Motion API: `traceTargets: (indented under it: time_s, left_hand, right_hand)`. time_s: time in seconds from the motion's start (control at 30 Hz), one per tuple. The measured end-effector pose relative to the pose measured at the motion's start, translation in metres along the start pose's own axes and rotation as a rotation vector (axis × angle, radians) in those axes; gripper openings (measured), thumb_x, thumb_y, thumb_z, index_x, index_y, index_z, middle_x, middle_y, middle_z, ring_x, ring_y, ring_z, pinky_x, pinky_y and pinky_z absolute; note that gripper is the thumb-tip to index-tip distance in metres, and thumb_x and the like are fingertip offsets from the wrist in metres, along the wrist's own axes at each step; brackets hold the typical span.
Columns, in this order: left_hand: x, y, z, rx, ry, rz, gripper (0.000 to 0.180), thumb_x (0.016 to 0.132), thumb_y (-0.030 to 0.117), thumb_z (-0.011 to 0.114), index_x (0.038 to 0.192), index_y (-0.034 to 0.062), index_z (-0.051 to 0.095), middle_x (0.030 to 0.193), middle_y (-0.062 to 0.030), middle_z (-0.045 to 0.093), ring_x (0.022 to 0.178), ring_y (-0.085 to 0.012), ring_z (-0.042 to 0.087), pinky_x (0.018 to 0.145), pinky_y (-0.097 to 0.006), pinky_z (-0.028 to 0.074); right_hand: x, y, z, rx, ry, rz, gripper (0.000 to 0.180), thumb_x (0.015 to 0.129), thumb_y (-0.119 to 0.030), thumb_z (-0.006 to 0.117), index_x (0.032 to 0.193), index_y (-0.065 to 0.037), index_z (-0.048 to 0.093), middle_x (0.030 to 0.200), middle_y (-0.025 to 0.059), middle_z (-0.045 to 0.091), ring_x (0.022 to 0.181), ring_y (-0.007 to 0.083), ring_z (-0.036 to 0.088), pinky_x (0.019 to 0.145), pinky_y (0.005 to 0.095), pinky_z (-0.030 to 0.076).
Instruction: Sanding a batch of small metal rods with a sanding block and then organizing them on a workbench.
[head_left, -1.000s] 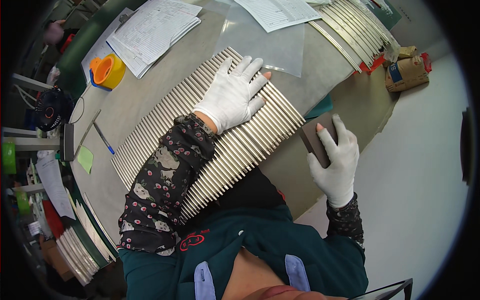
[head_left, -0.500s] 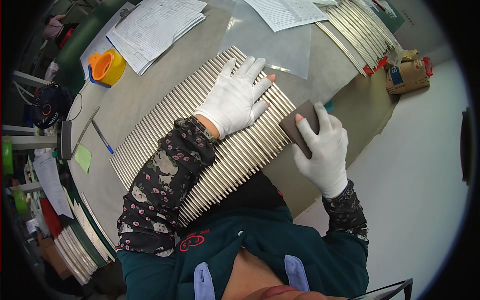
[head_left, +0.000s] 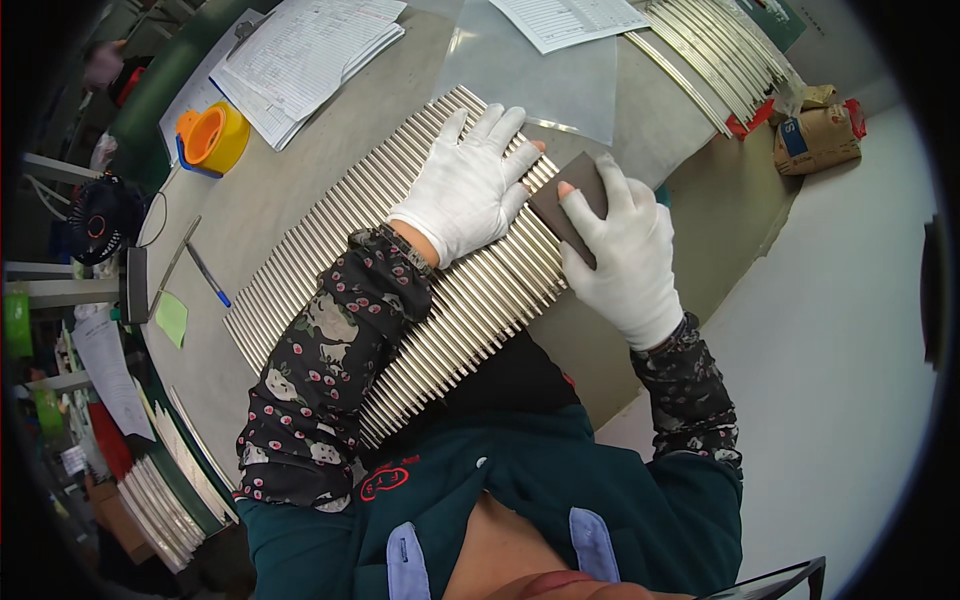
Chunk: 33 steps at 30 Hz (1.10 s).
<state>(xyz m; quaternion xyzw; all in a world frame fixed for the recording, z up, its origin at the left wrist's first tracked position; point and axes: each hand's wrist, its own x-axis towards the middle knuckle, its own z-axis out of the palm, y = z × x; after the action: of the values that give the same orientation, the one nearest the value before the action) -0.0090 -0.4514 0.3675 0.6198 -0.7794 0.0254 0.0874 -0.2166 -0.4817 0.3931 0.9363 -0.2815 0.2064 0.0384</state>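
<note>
Grey tbl (head_left: pixel 250 220) has metal rods (head_left: pixel 480 290), papers (head_left: pixel 300 65), clr sheet (head_left: pixel 530 85), pen (head_left: pixel 208 275) & grn note (head_left: pixel 171 318).

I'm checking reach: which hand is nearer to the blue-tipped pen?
Left. The left hand is spread on the metal rods, right of the pen; the right hand, holding a dark block, is farther right.

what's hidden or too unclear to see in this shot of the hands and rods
All in the head view:
Metal rods: partly hidden under the left hand and floral sleeve.
Dark brown block: underside faces away; the right hand covers part of its top.
Printed sheet: cut off by the upper edge.
Paper stack: writing too small to read.
</note>
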Motion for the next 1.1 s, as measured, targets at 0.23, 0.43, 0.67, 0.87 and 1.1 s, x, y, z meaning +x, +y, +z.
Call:
traceTargets:
  time_s: [0.23,0.43,0.67,0.87,1.1]
  left_hand:
    - [0.003,0.004,-0.007,0.042,-0.056,-0.001,0.050,0.094,0.029,0.046,0.141,0.0109,0.045,0.149,-0.0189,0.035,0.141,-0.0357,0.029,0.116,-0.050,0.019]
    - [0.011,-0.002,0.005,0.069,-0.027,0.016,0.048,0.096,0.032,0.042,0.140,0.0117,0.046,0.148,-0.0192,0.036,0.139,-0.0358,0.032,0.115,-0.050,0.021]
    - [0.022,0.002,0.002,0.103,-0.031,-0.008,0.048,0.097,0.034,0.042,0.140,0.0128,0.046,0.149,-0.0180,0.036,0.139,-0.0350,0.032,0.115,-0.050,0.022]
    - [0.028,0.002,0.003,0.132,-0.066,-0.015,0.049,0.097,0.035,0.041,0.141,0.0135,0.045,0.150,-0.0174,0.036,0.139,-0.0344,0.032,0.115,-0.050,0.022]
    - [0.025,-0.001,0.003,0.108,-0.037,-0.002,0.050,0.097,0.036,0.042,0.141,0.0136,0.046,0.149,-0.0180,0.036,0.139,-0.0342,0.031,0.114,-0.050,0.022]
  right_hand:
    - [-0.076,0.032,-0.048,-0.038,-0.144,0.123,0.053,0.062,-0.012,0.072,0.114,-0.015,0.063,0.132,0.0204,0.051,0.106,0.0344,0.054,0.080,0.0430,0.045]
    - [-0.083,0.024,-0.034,-0.029,-0.122,0.201,0.054,0.062,-0.014,0.074,0.114,-0.016,0.063,0.132,0.0195,0.050,0.106,0.0337,0.054,0.081,0.0421,0.045]
    - [-0.067,0.024,-0.034,0.006,-0.116,0.140,0.055,0.060,-0.017,0.078,0.114,-0.015,0.063,0.130,0.0223,0.050,0.106,0.0323,0.054,0.077,0.0414,0.045]
    - [-0.059,0.024,-0.030,0.022,-0.127,0.124,0.055,0.060,-0.019,0.078,0.113,-0.014,0.063,0.130,0.0225,0.051,0.105,0.0324,0.055,0.076,0.0404,0.046]
    - [-0.065,0.025,-0.030,0.021,-0.110,0.136,0.057,0.060,-0.018,0.078,0.115,-0.015,0.062,0.131,0.0217,0.050,0.106,0.0329,0.054,0.078,0.0411,0.045]
